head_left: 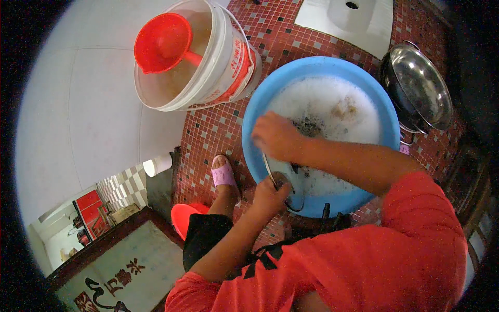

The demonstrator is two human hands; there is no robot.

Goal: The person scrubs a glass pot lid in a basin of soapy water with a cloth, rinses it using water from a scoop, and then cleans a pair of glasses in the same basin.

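A big blue plastic basin (pixel 259 97) stands before me, filled with white suds (pixel 323 93) flecked with dark and brown bits. Over its near left rim, my left hand (pixel 271 197) grips a thin, curved metal-rimmed piece (pixel 267 165), which looks like a glass pot lid tilted nearly edge-on. My right hand (pixel 278 138), blurred and curled, is at the far end of that rim, above the suds. Whether its fingers hold the rim or something else is hidden.
A white plastic bucket (pixel 230 58) of cloudy water carries a red plastic dipper (pixel 163 43). Metal pans (pixel 419 85) lean right of the basin. Beyond is a squat toilet (pixel 347 19) in red mosaic floor (pixel 218 121). A red plastic basin (pixel 181 218) sits behind my pink-slippered foot (pixel 222 171).
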